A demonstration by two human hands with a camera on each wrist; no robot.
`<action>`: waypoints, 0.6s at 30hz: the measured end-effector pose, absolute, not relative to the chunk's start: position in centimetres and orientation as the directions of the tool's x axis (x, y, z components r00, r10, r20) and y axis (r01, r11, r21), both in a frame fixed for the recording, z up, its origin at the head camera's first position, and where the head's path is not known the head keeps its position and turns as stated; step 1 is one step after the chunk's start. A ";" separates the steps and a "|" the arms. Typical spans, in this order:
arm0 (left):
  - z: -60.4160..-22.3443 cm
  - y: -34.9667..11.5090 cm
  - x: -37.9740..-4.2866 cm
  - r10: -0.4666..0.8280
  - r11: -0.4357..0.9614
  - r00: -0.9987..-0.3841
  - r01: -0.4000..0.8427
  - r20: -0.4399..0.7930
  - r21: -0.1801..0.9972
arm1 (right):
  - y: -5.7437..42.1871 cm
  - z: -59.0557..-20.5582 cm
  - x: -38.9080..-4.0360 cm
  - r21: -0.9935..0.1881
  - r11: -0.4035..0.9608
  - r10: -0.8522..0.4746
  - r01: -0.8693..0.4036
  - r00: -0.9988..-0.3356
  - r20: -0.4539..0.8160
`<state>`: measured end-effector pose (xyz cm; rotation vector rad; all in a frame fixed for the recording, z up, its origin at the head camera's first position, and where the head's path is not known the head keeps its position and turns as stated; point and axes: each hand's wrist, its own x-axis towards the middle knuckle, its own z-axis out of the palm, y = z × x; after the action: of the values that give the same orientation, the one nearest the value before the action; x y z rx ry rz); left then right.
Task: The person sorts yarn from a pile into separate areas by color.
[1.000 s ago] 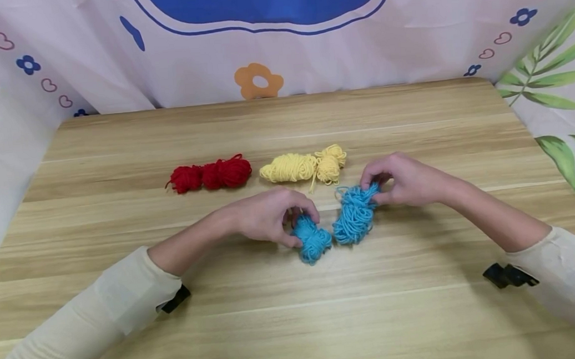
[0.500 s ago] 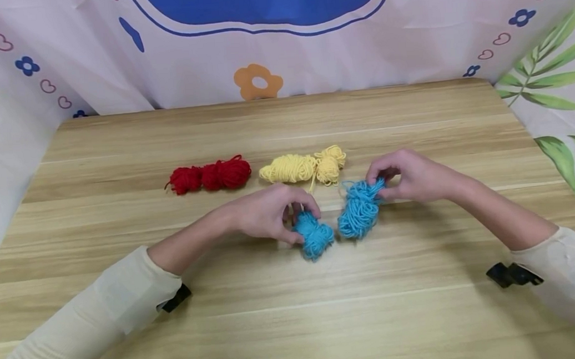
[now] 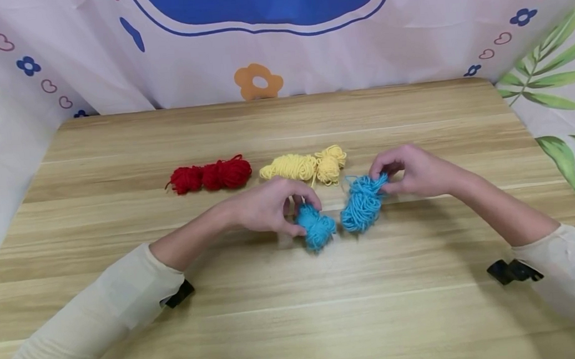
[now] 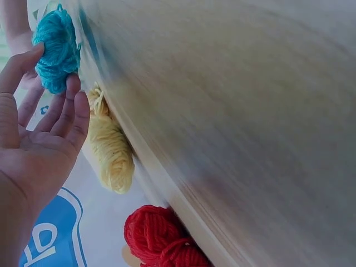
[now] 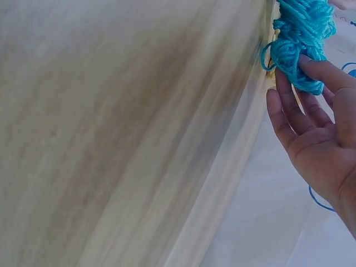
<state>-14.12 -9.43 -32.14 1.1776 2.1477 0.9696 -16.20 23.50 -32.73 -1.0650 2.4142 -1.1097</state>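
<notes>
Between thumb and fingers, my left hand (image 3: 274, 205) pinches a small blue yarn bundle (image 3: 317, 227), tied in at its middle. My right hand (image 3: 414, 169) pinches the upper right end of a larger blue yarn bundle (image 3: 361, 205), which slants down toward the left. A narrow gap separates the two blue bundles in the head view. The left wrist view has the small blue yarn bundle (image 4: 57, 50) held at the fingertips. In the right wrist view, thumb and fingers hold the looped end of the larger bundle (image 5: 303, 44).
Behind the hands lie a yellow yarn bundle (image 3: 289, 168) beside a smaller yellow one (image 3: 330, 165). To their left is a row of red yarn bundles (image 3: 212, 175). All rest on a wooden table (image 3: 297, 323), with a printed cloth (image 3: 199, 69) hanging along its far edge.
Both hands have moved a little toward the far side and to the right, carrying the two blue yarn bundles along. The red and yellow yarn has stayed in place.
</notes>
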 end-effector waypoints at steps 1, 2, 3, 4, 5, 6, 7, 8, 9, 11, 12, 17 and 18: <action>-32.1 -9.4 -14.2 0.860 0.374 -0.503 0.505 -0.087 0.778 | 23.5 -32.7 -16.2 -0.744 0.435 -0.722 -0.508 -0.691 0.050; -32.1 -9.4 -14.2 0.858 0.376 -0.506 0.506 -0.086 0.776 | 23.6 -32.7 -16.2 -0.742 0.437 -0.721 -0.508 -0.691 0.049; -32.1 -9.3 -14.2 0.856 0.378 -0.510 0.506 -0.084 0.775 | 23.6 -32.7 -16.3 -0.743 0.439 -0.719 -0.505 -0.693 0.046; -32.1 -9.3 -14.2 0.855 0.378 -0.512 0.510 -0.080 0.773 | 23.7 -32.7 -16.3 -0.742 0.443 -0.717 -0.504 -0.695 0.043; -32.1 -9.3 -14.2 0.855 0.377 -0.514 0.516 -0.074 0.769 | 23.7 -32.7 -16.3 -0.741 0.447 -0.715 -0.501 -0.698 0.040; -32.1 -9.2 -14.3 0.853 0.377 -0.516 0.519 -0.070 0.767 | 23.8 -32.7 -16.3 -0.740 0.453 -0.713 -0.498 -0.701 0.035; -32.1 -9.2 -14.3 0.853 0.376 -0.518 0.524 -0.064 0.764 | 23.8 -32.7 -16.3 -0.739 0.459 -0.709 -0.493 -0.704 0.030; -32.1 -9.1 -14.3 0.853 0.374 -0.518 0.530 -0.058 0.761 | 23.9 -32.7 -16.3 -0.738 0.465 -0.707 -0.490 -0.707 0.025; -32.1 -9.1 -14.3 0.854 0.371 -0.518 0.535 -0.052 0.759 | 24.0 -32.6 -16.3 -0.737 0.469 -0.704 -0.486 -0.710 0.021; -32.0 -9.0 -14.4 0.853 0.370 -0.519 0.539 -0.047 0.757 | 24.1 -32.6 -16.4 -0.735 0.475 -0.700 -0.483 -0.714 0.016; -32.0 -9.0 -14.4 0.852 0.370 -0.521 0.538 -0.046 0.757 | 24.1 -32.6 -16.4 -0.735 0.477 -0.699 -0.481 -0.715 0.014; -31.8 -8.9 -14.4 0.846 0.380 -0.530 0.530 -0.053 0.758 | 24.5 -32.6 -16.5 -0.737 0.469 -0.699 -0.487 -0.714 0.027; -31.8 -8.9 -14.4 0.846 0.381 -0.531 0.529 -0.054 0.758 | 24.5 -32.6 -16.5 -0.738 0.466 -0.700 -0.488 -0.714 0.030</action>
<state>-14.41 -8.87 -31.81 1.1853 2.2091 0.9764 -16.49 24.55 -32.56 -1.0159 2.4409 -1.0935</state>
